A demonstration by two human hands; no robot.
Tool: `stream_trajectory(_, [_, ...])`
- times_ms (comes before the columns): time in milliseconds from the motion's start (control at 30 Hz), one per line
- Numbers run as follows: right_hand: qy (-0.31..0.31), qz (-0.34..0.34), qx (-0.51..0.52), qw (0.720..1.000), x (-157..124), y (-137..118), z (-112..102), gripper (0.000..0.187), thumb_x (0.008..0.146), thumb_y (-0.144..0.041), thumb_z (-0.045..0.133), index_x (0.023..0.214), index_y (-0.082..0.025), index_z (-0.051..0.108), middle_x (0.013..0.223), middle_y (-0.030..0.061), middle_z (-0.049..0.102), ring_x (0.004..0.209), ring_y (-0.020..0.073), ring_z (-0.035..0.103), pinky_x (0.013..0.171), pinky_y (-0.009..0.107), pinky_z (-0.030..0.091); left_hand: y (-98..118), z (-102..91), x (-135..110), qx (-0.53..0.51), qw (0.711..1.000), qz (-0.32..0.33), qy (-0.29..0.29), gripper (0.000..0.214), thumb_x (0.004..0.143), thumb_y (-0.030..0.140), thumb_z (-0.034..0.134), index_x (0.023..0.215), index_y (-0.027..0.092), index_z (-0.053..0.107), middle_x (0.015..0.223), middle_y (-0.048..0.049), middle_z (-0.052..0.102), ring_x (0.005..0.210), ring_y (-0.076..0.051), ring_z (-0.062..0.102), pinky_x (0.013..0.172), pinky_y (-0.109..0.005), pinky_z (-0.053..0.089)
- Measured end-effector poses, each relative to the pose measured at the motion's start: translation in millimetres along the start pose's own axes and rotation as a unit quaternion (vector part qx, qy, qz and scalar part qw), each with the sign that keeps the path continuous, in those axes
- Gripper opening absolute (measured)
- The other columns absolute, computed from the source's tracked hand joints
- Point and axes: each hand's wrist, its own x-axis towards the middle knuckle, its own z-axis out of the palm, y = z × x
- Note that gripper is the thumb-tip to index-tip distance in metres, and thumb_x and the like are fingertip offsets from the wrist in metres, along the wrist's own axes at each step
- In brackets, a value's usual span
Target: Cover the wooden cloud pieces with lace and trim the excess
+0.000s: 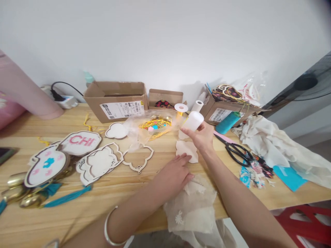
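Note:
My right hand [203, 137] is wrapped round a white plastic bottle [193, 121], rounded end up; its tip is hidden. My left hand [176, 174] lies with fingers stretched out on a white scallop-edged piece [188, 148] on the wooden table [155, 203]. Just behind it, another white piece [183, 135] shows partly beneath the bottle. Close to my left wrist, a sheer cream cloth [190, 213] with white embroidery hangs over the table's front edge. Left of my hands are an open wooden frame [138, 160] and a stack of white scalloped pieces [99, 163].
Black-handled scissors [236, 151], fabric scraps [257, 172] and a teal thread cone [227, 123] are at right. Cardboard boxes [116, 103] line the wall. A plastic bag [131, 129] holds yellow cords. Finished ornaments [81, 142] and brass bells [32, 199] lie left.

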Motion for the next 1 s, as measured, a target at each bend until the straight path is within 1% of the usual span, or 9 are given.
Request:
stream_trajectory(167, [-0.007, -0.011, -0.018, 1.0, 4, 7, -4, 0.038, 0.047, -0.038, 0.074, 0.073, -0.013, 0.064, 0.072, 0.0052, 0.068, 0.064, 0.0205, 0.062, 0.054, 0.03, 0.048, 0, 0.9, -1, -0.003, 1.0, -0.002, 0.0, 0.033, 0.087, 0.026, 0.037, 0.079, 0.012, 0.067, 0.128, -0.0116, 0.047, 0.121, -0.022, 0.038, 0.102, -0.035, 0.029])
stream_trajectory(300, [-0.006, 0.003, -0.017, 1.0, 3, 1, -7, 0.036, 0.046, -0.036, 0.074, 0.072, -0.014, 0.064, 0.069, 0.0044, 0.068, 0.064, 0.0215, 0.063, 0.055, 0.031, 0.049, 0, 1.2, -1, -0.011, 1.0, -0.001, 0.013, 0.033, 0.087, 0.025, 0.037, 0.082, 0.011, 0.067, 0.129, -0.0129, 0.046, 0.121, -0.022, 0.038, 0.103, -0.037, 0.028])
stream_trajectory(400, [-0.016, 0.002, -0.013, 1.0, 1, -1, -3, 0.036, 0.047, -0.037, 0.074, 0.072, -0.014, 0.064, 0.07, 0.0044, 0.068, 0.065, 0.0216, 0.063, 0.055, 0.031, 0.049, 0, -0.4, -1, -0.014, 1.0, -0.001, 0.005, 0.032, 0.087, 0.024, 0.038, 0.079, 0.012, 0.067, 0.129, -0.013, 0.046, 0.122, -0.022, 0.037, 0.103, -0.036, 0.028])
stream_trajectory(500, [-0.027, -0.011, -0.022, 0.999, 2, 4, -4, 0.039, 0.048, -0.038, 0.073, 0.077, -0.014, 0.064, 0.073, 0.0051, 0.068, 0.066, 0.0211, 0.062, 0.057, 0.031, 0.049, 1, -2.0, -1, -0.011, 1.0, -0.004, -0.003, 0.032, 0.087, 0.024, 0.038, 0.078, 0.012, 0.066, 0.129, -0.0129, 0.046, 0.122, -0.022, 0.037, 0.103, -0.036, 0.028])
stream_trajectory(567, [-0.025, -0.012, -0.032, 0.999, 5, 7, -8, 0.038, 0.047, -0.037, 0.074, 0.075, -0.013, 0.064, 0.073, 0.0054, 0.068, 0.066, 0.0215, 0.062, 0.056, 0.031, 0.049, 1, -2.3, -1, -0.007, 1.0, -0.004, 0.002, 0.032, 0.087, 0.024, 0.038, 0.08, 0.011, 0.067, 0.129, -0.0133, 0.046, 0.122, -0.022, 0.038, 0.103, -0.036, 0.028])
stream_trajectory(667, [-0.011, 0.0, -0.03, 0.999, 8, 3, -13, 0.036, 0.044, -0.035, 0.075, 0.071, -0.013, 0.063, 0.069, 0.0048, 0.068, 0.064, 0.0222, 0.063, 0.054, 0.031, 0.049, 2, -2.2, -1, 0.001, 1.0, -0.002, 0.011, 0.032, 0.087, 0.024, 0.039, 0.082, 0.011, 0.067, 0.128, -0.0139, 0.047, 0.121, -0.022, 0.039, 0.103, -0.035, 0.027])
stream_trajectory(800, [-0.01, 0.008, -0.011, 1.0, 6, -3, -11, 0.033, 0.044, -0.035, 0.075, 0.067, -0.014, 0.063, 0.067, 0.0041, 0.068, 0.063, 0.0219, 0.063, 0.054, 0.031, 0.05, 2, -1.5, -2, 0.004, 1.0, -0.002, 0.008, 0.033, 0.087, 0.025, 0.038, 0.08, 0.012, 0.067, 0.128, -0.0124, 0.047, 0.121, -0.022, 0.038, 0.102, -0.035, 0.029])
stream_trajectory(900, [-0.021, 0.002, -0.01, 1.0, 7, 3, -11, 0.034, 0.046, -0.035, 0.075, 0.07, -0.013, 0.064, 0.07, 0.0044, 0.068, 0.064, 0.0218, 0.063, 0.054, 0.031, 0.049, 1, -0.4, -3, 0.002, 1.0, 0.0, 0.007, 0.033, 0.087, 0.026, 0.037, 0.079, 0.013, 0.067, 0.129, -0.0119, 0.046, 0.122, -0.022, 0.037, 0.102, -0.035, 0.028])
stream_trajectory(1000, [-0.022, 0.003, -0.014, 1.0, 10, 9, -15, 0.036, 0.045, -0.033, 0.075, 0.072, -0.013, 0.064, 0.07, 0.0044, 0.069, 0.065, 0.0225, 0.063, 0.055, 0.031, 0.05, 0, 0.4, -2, -0.001, 1.0, 0.001, 0.006, 0.033, 0.087, 0.025, 0.037, 0.08, 0.012, 0.067, 0.13, -0.013, 0.045, 0.122, -0.022, 0.037, 0.103, -0.036, 0.027])
